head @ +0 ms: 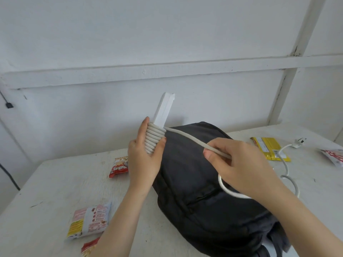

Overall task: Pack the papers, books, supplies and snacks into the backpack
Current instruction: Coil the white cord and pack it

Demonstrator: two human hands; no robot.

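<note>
A black backpack (200,184) lies flat on the white table (55,186), its zips shut as far as I can see. My left hand (143,158) holds a white power strip (164,108) upright above the backpack's left side, with several turns of its white cable (187,137) coiled around its lower end. My right hand (239,164) pinches the loose cable a little to the right. From there the cable loops across the backpack and runs to a white plug (299,141) at the table's far right.
Snack packets lie around: a red one (118,168) left of the backpack, a pale pink and yellow one (90,220) and another red one (90,246) near the front edge, a yellow one (271,147) and a red-and-white one (334,154) at the right. A white wall stands behind.
</note>
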